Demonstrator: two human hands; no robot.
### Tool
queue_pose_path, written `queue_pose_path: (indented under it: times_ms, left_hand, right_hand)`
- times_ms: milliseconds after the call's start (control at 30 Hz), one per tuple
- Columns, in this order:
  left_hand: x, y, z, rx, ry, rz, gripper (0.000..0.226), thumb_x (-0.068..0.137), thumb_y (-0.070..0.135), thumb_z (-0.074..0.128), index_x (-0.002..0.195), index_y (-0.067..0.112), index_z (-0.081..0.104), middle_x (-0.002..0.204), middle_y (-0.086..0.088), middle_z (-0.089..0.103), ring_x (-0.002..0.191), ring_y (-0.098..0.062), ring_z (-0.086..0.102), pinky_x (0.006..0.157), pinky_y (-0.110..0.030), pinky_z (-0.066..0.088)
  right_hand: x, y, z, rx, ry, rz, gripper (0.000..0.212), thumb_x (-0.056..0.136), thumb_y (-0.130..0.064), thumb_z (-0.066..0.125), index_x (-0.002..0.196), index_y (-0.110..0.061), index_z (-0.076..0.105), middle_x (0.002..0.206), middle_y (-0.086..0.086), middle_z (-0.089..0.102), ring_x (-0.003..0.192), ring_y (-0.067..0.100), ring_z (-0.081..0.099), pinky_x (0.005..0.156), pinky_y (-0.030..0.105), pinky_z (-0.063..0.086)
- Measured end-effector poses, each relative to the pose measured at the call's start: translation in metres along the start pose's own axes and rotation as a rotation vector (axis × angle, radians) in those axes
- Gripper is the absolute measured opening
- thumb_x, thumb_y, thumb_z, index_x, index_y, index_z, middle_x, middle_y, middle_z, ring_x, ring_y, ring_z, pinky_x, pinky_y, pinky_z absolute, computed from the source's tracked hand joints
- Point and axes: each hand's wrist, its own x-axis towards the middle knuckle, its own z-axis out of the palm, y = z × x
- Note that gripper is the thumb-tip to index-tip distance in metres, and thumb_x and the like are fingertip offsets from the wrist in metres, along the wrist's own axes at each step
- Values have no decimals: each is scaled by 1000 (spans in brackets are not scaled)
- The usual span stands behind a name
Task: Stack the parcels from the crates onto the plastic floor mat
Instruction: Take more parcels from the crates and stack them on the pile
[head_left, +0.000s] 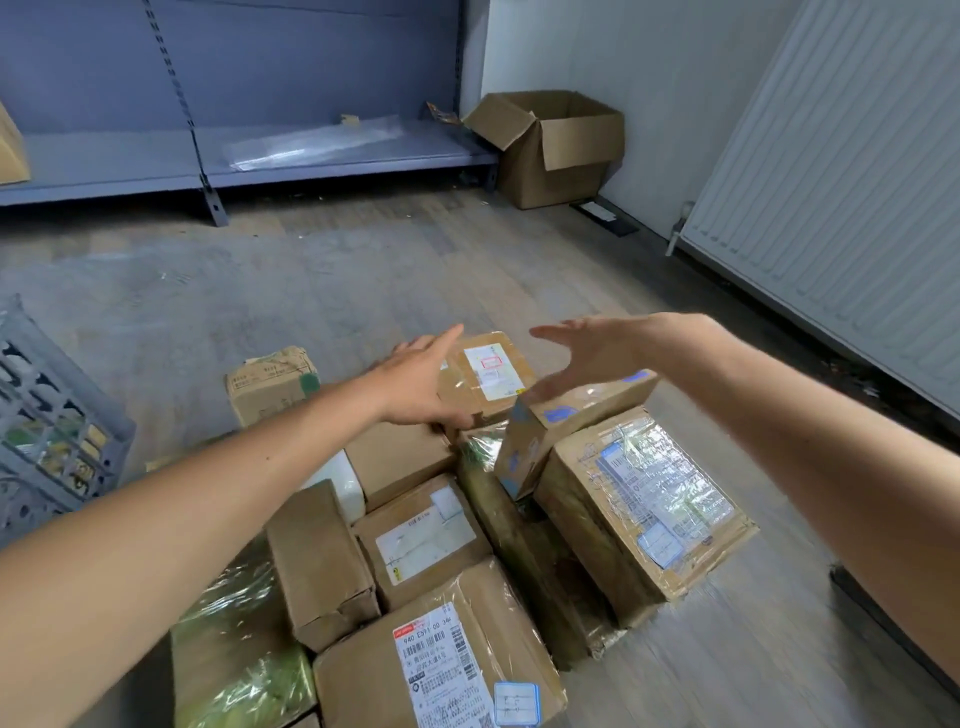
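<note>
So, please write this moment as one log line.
left hand: open, beside labelled parcel | right hand: open, above tilted parcel | crate: at left

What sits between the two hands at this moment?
In the head view, a taped cardboard parcel with a white label lies between the open left hand and the open right hand.

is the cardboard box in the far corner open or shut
Open. The corner box has its top flaps folded outward, and its inner wall shows. What is inside cannot be told.
</note>
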Motion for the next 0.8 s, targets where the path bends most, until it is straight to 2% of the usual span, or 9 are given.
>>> queue_pose_path:
  times_ms: [133, 200, 433, 667, 800]
  left_hand:
    - [-25, -35, -32, 215, 205, -154, 109, 82, 63, 63, 158, 23, -4, 157, -11, 20, 142, -35, 23, 113, -49, 26]
    - [-42, -54, -48, 262, 262, -200, 102, 85, 63, 58, 158, 22, 0, 156, -12, 19, 142, -35, 21, 115, -51, 21]
    - [-121, -128, -110, 296, 357, -369, 97, 87, 62, 58, 158, 24, 5, 160, -13, 14, 146, -34, 14, 118, -52, 15]
    - [-223, -213, -162, 308, 382, -554, 95, 88, 64, 55, 158, 27, 3, 165, -9, 4, 150, -32, 5, 120, -51, 11]
    - [-270, -263, -181, 275, 378, -658, 92, 88, 64, 55, 158, 27, 7, 163, -8, 8, 149, -31, 7, 120, -52, 13]
  right_hand:
    - [10, -73, -2, -50, 547, -136, 84, 93, -71, 32, 158, -25, 4, 165, 7, 8, 151, 29, 4, 122, 49, 11]
    - [18, -113, -3, -78, 683, -156, 79, 97, -65, 31, 158, -22, 3, 165, 10, 4, 151, 32, 1, 121, 51, 9]
    - [35, -242, -18, -159, 716, -298, 78, 98, -62, 30, 158, -20, 2, 164, 13, 0, 151, 35, -1, 121, 51, 7]
    - [44, -368, -30, -154, 709, -473, 75, 99, -59, 31, 157, -16, 13, 160, 15, 17, 149, 36, 7, 119, 49, 13]
    - [45, -439, -32, -150, 684, -570, 74, 99, -59, 29, 157, -15, 12, 161, 16, 15, 150, 36, 6, 120, 50, 13]
